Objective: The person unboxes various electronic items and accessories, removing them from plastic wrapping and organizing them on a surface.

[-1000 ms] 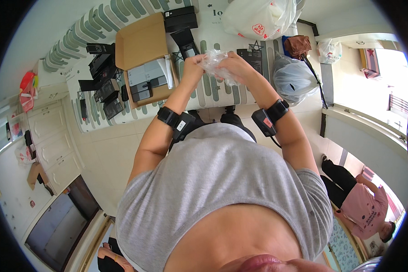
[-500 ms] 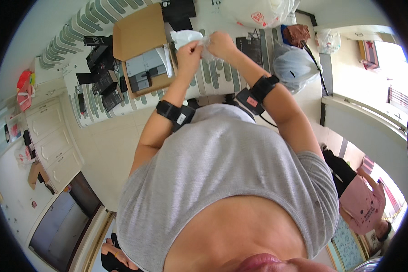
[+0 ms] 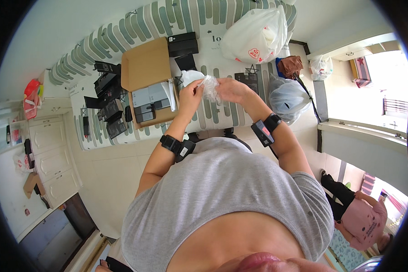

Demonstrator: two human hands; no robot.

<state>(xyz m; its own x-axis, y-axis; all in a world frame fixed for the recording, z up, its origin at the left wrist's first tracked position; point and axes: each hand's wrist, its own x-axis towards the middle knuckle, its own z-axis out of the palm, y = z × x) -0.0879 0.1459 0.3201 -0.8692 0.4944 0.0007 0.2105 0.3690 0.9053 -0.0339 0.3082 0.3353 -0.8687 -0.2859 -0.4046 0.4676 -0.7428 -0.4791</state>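
Observation:
A crumpled piece of clear plastic wrap (image 3: 210, 90) hangs between my two hands above the table. My left hand (image 3: 190, 97) pinches its left side, thumb and fingers pressed together. Beside it, my right hand (image 3: 235, 90) looks loosely stretched out against the wrap, its fingertips partly covered by the plastic. A white sheet or bag (image 3: 191, 77) shows just behind my left hand; whether it joins the wrap I cannot tell. To the left stands an open cardboard box (image 3: 146, 63) with grey boxes (image 3: 150, 96) inside.
Several black boxes (image 3: 108, 90) lie left of the cardboard box. More black boxes (image 3: 183, 44) are behind it. A white plastic bag (image 3: 258, 38) and a bluish bag (image 3: 290, 99) stand on the right. A person in pink (image 3: 360, 222) is at the lower right.
My right hand has gone from a closed grip to a looser, flatter pose. The clear wrap looks more bunched between the hands. The whole view has shifted, showing more of the table's far side.

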